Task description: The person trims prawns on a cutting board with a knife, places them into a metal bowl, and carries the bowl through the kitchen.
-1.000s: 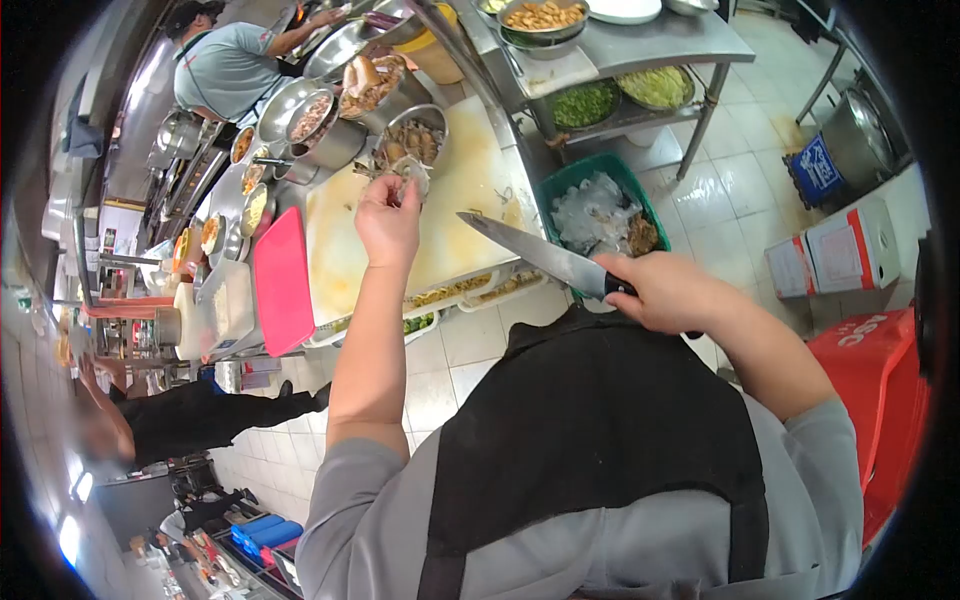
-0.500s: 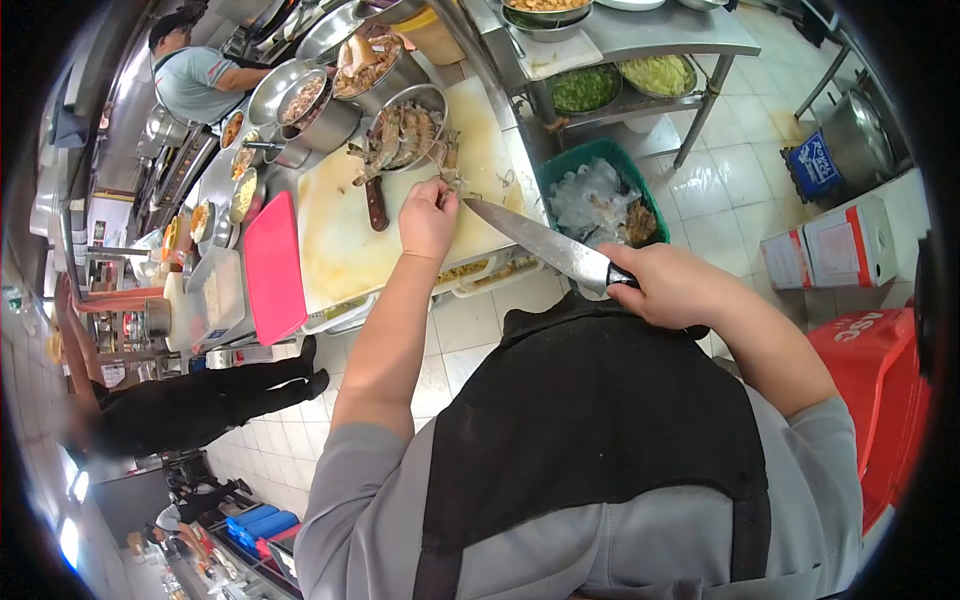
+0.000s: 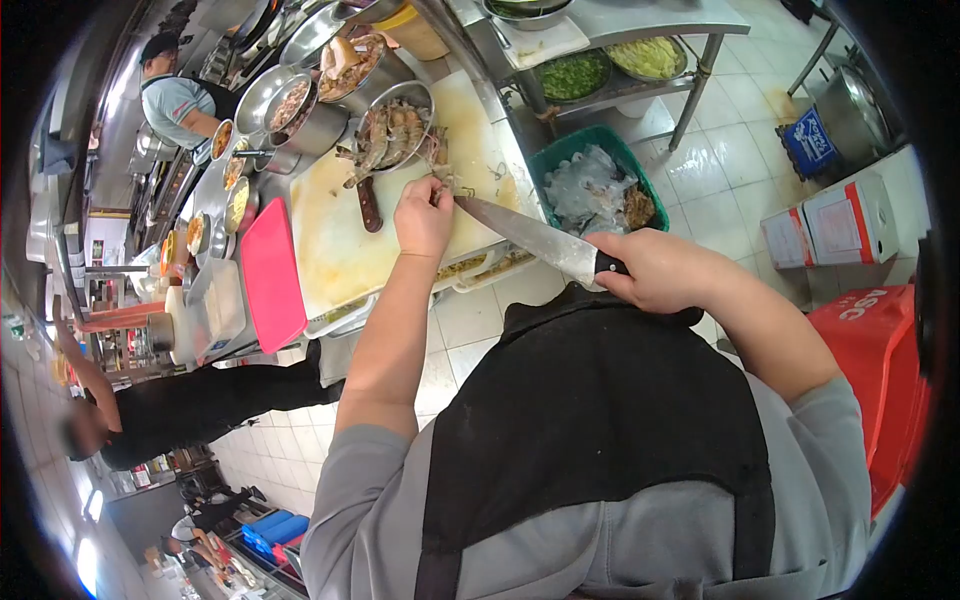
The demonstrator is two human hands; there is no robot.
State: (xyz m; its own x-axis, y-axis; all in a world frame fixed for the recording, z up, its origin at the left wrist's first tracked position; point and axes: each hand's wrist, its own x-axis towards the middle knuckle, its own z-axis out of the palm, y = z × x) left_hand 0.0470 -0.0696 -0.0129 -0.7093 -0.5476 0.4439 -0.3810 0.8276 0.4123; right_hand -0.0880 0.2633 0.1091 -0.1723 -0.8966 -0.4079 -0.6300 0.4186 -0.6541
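One knife (image 3: 525,235), handle (image 3: 610,264) gripped in the right hand (image 3: 662,272), tip (image 3: 468,205) just beside the left hand (image 3: 424,218), whose hold is unclear

tiled floor (image 3: 697,176), steel table (image 3: 672,18), bright lights (image 3: 87,566)

A commercial kitchen here, broad yellow-stained white cutting board (image 3: 345,255), round steel bowl (image 3: 424,97) of raw grey-brown prawns (image 3: 393,135), shiny two-tier steel prep table (image 3: 645,18), pale square-tiled floor (image 3: 700,178)
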